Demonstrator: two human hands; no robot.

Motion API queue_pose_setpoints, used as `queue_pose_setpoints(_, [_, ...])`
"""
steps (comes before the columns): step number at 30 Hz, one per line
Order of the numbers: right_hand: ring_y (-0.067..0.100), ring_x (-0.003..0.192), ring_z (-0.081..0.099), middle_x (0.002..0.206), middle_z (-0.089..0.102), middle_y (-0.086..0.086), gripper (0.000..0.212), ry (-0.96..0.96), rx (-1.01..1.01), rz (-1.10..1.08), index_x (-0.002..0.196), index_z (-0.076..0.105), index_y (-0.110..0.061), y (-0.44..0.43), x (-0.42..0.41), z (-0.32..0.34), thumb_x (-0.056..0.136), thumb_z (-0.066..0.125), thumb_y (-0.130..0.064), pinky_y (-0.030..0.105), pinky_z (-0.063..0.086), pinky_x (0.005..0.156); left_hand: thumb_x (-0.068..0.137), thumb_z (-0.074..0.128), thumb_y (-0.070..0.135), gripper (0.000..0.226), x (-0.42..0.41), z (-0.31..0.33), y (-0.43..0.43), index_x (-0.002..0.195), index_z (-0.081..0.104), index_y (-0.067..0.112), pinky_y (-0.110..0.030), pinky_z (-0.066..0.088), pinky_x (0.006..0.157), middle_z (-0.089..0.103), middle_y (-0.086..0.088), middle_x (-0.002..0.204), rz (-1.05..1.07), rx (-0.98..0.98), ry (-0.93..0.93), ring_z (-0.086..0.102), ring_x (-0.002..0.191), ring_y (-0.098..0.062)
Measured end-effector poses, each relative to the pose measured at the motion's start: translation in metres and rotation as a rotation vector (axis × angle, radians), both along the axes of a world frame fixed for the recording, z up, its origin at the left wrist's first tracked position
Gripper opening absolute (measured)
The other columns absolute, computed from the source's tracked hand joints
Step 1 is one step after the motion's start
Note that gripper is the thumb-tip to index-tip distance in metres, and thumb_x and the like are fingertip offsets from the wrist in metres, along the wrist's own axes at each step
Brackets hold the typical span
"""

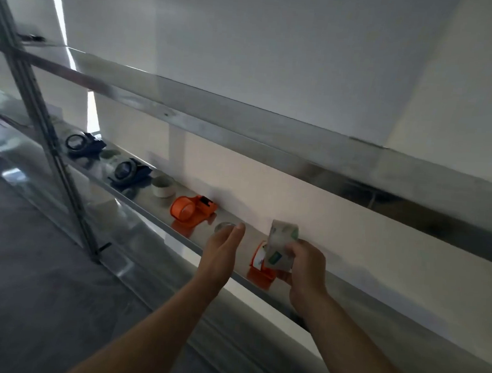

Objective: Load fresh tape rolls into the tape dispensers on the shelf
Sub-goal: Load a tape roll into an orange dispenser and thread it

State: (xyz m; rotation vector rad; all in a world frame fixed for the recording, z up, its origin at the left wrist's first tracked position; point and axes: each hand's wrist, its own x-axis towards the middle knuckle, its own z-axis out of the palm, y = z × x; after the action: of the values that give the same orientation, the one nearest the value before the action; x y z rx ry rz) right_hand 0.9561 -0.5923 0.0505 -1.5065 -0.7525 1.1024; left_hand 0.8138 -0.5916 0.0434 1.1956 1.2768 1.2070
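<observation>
My right grip (pixel 300 267) pinches the wrapped tape pack (pixel 281 245) just over the near orange dispenser (pixel 261 271) on the shelf (pixel 249 245), keeping it handy for loading, while my left grip (pixel 222 252) reaches, fingers loose, for the clear roll (pixel 224 228).

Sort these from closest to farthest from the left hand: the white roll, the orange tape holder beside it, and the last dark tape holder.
From the left hand:
1. Orange tape holder, just to its left.
2. White roll, farther left.
3. Last dark tape holder, at the far left end.
</observation>
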Motion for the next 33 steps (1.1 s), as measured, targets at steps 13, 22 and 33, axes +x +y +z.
queue_pose_setpoints(13, [0.029, 0.084, 0.057, 0.087, 0.059, 0.01, 0.018, 0.052, 0.033, 0.128, 0.079, 0.065, -0.007, 0.024, -0.118, 0.002, 0.086, 0.048, -0.002, 0.042, 0.051, 0.067, 0.097, 0.044, 0.049, 0.023, -0.117, 0.003, 0.002, 0.094, 0.062, 0.036, -0.039, 0.041, 0.097, 0.061, 0.016, 0.099, 0.136, 0.019, -0.014, 0.054, 0.098, -0.003])
queue_pose_setpoints(22, [0.03, 0.084, 0.062, 0.095, 0.064, 0.014, 0.019, 0.08, 0.021, 0.29, 0.09, 0.067, -0.012, 0.052, -0.161, -0.002, 0.084, 0.05, -0.006, 0.033, 0.051, 0.055, 0.099, 0.044, 0.046, 0.034, -0.16, 0.002, 0.002, 0.109, 0.067, 0.024, -0.042, 0.047, 0.096, 0.061, 0.017, 0.099, 0.343, 0.008, 0.052, 0.055, 0.097, -0.001])
queue_pose_setpoints(33, [0.038, 0.093, 0.066, 0.101, 0.068, 0.017, 0.018, 0.136, 0.04, 0.395, 0.091, 0.071, -0.012, 0.076, -0.169, -0.004, 0.078, 0.059, -0.007, 0.046, 0.058, 0.064, 0.097, 0.046, 0.05, 0.029, -0.163, 0.003, 0.007, 0.101, 0.068, 0.031, -0.045, 0.047, 0.1, 0.068, 0.007, 0.107, 0.466, 0.016, 0.015, 0.061, 0.106, -0.015])
